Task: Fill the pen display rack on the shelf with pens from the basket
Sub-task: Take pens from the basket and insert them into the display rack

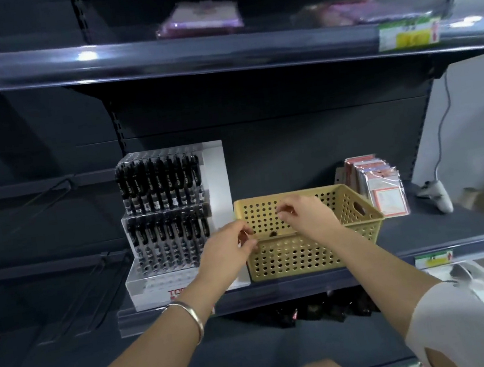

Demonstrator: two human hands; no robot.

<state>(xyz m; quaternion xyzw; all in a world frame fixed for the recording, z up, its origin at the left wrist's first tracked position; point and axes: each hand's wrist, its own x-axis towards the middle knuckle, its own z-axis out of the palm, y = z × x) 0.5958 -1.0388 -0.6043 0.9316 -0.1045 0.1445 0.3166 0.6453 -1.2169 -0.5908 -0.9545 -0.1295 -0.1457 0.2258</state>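
Observation:
The white pen display rack (217, 180) stands on the shelf at the left. Its upper two tiers hold rows of black-and-clear pens (159, 185); the lowest tier (158, 283) shows open holes. To its right sits the tan perforated basket (360, 229). My left hand (227, 248) is at the basket's front left corner and pinches a pen, whose dark end (273, 233) shows along the rim. My right hand (303, 212) hovers over the basket with fingers curled; I see nothing in it. The basket's inside is mostly hidden.
Packets in clear sleeves (379, 186) stand behind the basket's right side. A white device with a cable (438, 196) lies at the shelf's right end. The shelf above (187, 58) holds purple packets. Dark items (319, 311) lie on the shelf below.

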